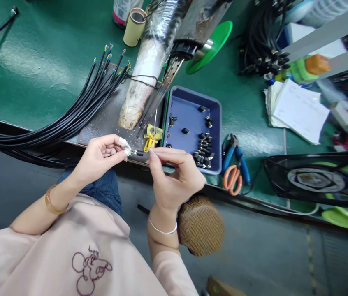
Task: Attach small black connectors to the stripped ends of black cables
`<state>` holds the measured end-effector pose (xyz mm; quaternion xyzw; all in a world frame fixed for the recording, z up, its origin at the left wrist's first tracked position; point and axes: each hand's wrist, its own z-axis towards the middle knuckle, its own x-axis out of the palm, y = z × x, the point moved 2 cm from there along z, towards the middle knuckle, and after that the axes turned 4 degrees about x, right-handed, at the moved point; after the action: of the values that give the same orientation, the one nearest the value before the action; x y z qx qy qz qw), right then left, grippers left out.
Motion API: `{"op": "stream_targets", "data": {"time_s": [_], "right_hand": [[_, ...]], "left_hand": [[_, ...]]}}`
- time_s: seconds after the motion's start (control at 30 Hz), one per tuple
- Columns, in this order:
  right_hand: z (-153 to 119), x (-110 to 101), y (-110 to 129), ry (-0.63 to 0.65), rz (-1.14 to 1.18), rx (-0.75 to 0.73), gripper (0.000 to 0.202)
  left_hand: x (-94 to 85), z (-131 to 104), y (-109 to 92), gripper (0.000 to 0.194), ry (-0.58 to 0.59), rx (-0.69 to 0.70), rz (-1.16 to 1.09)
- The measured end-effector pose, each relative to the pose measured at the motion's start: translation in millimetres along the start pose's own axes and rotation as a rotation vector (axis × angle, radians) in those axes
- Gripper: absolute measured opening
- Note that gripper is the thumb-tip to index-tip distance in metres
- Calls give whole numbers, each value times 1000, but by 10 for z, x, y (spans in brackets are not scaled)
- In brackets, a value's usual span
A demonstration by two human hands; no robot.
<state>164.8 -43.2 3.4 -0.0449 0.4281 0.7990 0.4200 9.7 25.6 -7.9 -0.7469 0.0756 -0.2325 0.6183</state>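
The left hand [103, 155] pinches thin multicoloured wires [133, 152], probably to steady them; at its three o'clock, the right hand [177, 170] is pinched closed, on what I cannot tell.

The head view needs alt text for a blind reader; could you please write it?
The left hand, its fingertip wrapped in white, holds coloured wires at the edge of a green workbench, the right hand pinched close by. Around them lie a bundle of black cables, a blue tray of small black parts, and pliers.
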Motion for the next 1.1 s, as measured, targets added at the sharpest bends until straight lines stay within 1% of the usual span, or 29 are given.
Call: {"op": "stream_targets", "data": {"time_s": [0.03, 0.1, 0.17, 0.23, 0.27, 0.33, 0.47, 0.5, 0.53, 0.57, 0.7, 0.77, 0.87, 1.0, 1.1], "right_hand": [[10, -30, 22, 9, -9, -13, 13], [26, -57, 78, 94, -48, -64, 12], [28, -38, 128, 208, -88, -125, 12], [12, 10, 151, 270, -113, -183, 14], [0, 38, 149, 269, -114, -200, 14], [-23, 80, 117, 199, -84, -179, 15], [-65, 65, 21, -88, 50, 43, 13], [-76, 51, 15, -130, 66, 79, 11], [-86, 40, 19, -141, 68, 98, 10], [-94, 35, 31, -123, 57, 100, 9], [-110, 91, 77, 58, -26, 89, 6], [-106, 138, 67, 88, -41, 93, 8], [-89, 194, 39, 63, -65, 30, 10], [-63, 219, 26, 0, -88, -90, 11], [-44, 226, 17, -22, -73, -102, 12]], "left_hand": [[-1, -10, 3, 19, 8, -3, 10], [1, -27, 4, 19, 21, 0, 26], [8, -40, 1, 21, 26, 9, 32], [16, -50, -7, 23, 34, 19, 32], [19, -54, -12, 24, 38, 24, 33], [21, -60, -19, 23, 44, 35, 40], [13, -65, -20, 18, 29, 70, 70], [12, -65, -18, 17, 11, 85, 79], [13, -67, -16, 16, -12, 103, 90], [16, -69, -14, 15, -40, 122, 106], [44, -81, -9, 14, -138, 183, 213], [58, -76, -13, 14, -164, 208, 273], [70, -48, -29, 13, -179, 238, 319], [83, -4, -58, 14, -190, 254, 298], [90, 16, -69, 15, -203, 263, 283]]}}
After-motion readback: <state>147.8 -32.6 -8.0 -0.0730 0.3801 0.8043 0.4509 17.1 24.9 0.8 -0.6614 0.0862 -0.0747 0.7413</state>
